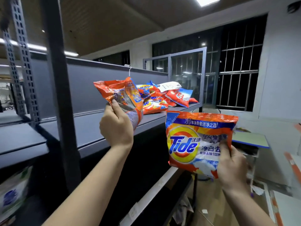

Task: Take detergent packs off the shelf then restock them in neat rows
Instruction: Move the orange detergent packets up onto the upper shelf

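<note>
While both of my arms reach up toward the racking, my right hand (233, 167) sits nearest the camera, its thumb pressed over the front of an orange Tide pack (195, 142) and its other fingers curled behind the lower right corner, so the pack is pinched and held upright with its printed face toward me, in the air just in front of the shelf edge. My left hand (116, 126) is a little farther out and higher, fingers closed around the bottom of a second orange pack (120, 98), thumb laid up its side; that pack is crumpled and tilted, and it hangs over the front part of the grey shelf (91, 126) without resting on it. A dark upright post (60, 88) of the rack stands to the left of that hand, between me and the left stretch of the shelf. Farther back along the same shelf, toward its right end, a loose heap of detergent packs (162, 97) lies jumbled, orange, white and blue, some overlapping, none in a row. Behind the heap rises a metal-framed clear panel (187, 74), and beyond it a barred window (236, 70), dark outside.
</note>
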Demonstrator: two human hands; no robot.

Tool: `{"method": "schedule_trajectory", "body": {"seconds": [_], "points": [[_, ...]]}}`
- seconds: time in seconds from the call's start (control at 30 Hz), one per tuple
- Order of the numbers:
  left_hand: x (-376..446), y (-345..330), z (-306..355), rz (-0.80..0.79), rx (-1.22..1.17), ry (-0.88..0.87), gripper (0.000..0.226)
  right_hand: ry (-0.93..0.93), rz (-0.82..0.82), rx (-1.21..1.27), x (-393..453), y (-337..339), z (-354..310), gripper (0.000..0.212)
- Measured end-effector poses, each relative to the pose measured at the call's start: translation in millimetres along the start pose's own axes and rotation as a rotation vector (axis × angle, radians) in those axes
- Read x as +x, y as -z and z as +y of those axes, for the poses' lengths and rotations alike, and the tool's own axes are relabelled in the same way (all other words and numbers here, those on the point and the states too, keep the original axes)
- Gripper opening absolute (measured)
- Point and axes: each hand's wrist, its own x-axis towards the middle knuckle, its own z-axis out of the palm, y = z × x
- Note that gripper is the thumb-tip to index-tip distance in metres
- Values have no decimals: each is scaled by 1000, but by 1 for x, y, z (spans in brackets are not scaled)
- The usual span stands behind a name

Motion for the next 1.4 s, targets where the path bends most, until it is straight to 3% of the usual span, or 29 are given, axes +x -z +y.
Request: {"method": "schedule_trajectory", "body": {"seconds": [0.13, 0.37, 0.53, 0.63, 0.7, 0.8, 0.87, 0.93, 1.0, 1.1, 1.2, 1.23, 1.3, 1.4], "points": [[31, -65, -16, 15, 100, 23, 41, 13, -3, 74, 51, -35, 16, 73], [72, -151, -43, 48, 267, 12, 40, 10, -44, 167, 134, -89, 41, 48], [106, -219, -77, 184, 399, -31, 39, 18, -92, 273, 207, -135, 69, 49], [121, -262, -100, 192, 428, 30, 39, 21, -140, 342, 252, -165, 75, 52], [126, -297, -118, 98, 462, 41, 39, 11, -182, 417, 285, -187, 75, 51], [122, -338, -135, -218, 616, 103, 40, 30, -196, 451, 328, -222, 73, 52], [126, -354, -141, -381, 733, 202, 55, 51, -178, 476, 350, -245, 68, 49], [133, -356, -146, -510, 924, 187, 67, 73, -163, 508, 367, -269, 58, 44], [134, -355, -149, -573, 1032, 166, 67, 118, -139, 507, 382, -297, 48, 35], [128, -348, -154, -618, 1045, 146, 89, 209, -24, 524, 394, -343, 28, 40], [123, -345, -149, -616, 1065, 128, 84, 501, 34, 577, 394, -398, 7, 37], [121, -344, -147, -608, 1065, 134, 79, 634, -16, 552, 392, -418, 3, 34], [118, -344, -145, -596, 1065, 129, 74, 907, -284, 361, 384, -453, 2, 34], [115, -344, -144, -600, 1046, 133, 72, 1170, -790, -223, 362, -484, 11, 44]]}}
